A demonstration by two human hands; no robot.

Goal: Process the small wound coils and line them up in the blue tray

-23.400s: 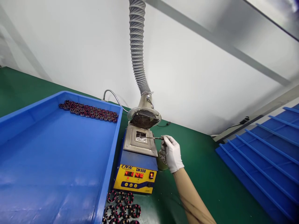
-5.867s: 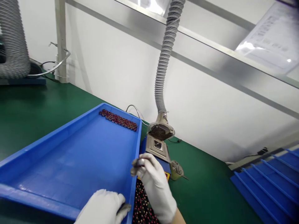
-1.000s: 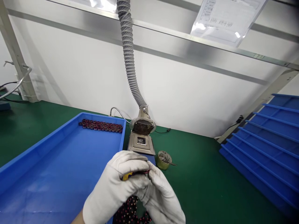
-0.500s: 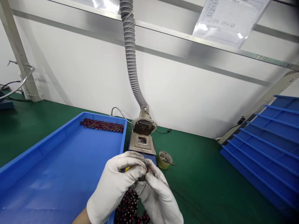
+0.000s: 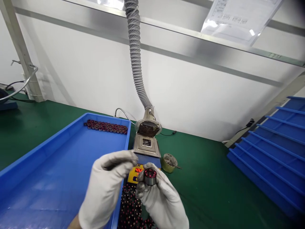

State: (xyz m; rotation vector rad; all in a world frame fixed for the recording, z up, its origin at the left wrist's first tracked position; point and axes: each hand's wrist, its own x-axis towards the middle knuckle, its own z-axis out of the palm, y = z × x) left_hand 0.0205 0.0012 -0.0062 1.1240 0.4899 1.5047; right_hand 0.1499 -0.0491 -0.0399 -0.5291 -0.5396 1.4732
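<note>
On the far left I see the green bench (image 5: 35, 122), then the big blue tray (image 5: 59, 168) with 1 row of dark red wound stators (image 5: 105, 126) along its far wall. My left hand (image 5: 105, 186), gloved white, is curled over the tray's right rim; I cannot tell whether it grips anything. Just right of it, my right hand (image 5: 162, 200) pinches 1 small wound stator (image 5: 149, 176) between thumb and fingertips, raised in front of the solder pot (image 5: 145, 152). More loose stators (image 5: 132, 210) lie below both hands. A fume hose (image 5: 137, 60) hangs over the pot, a small tin (image 5: 168, 162) sits just right of it, and blue racks (image 5: 269, 152) stand far right.
</note>
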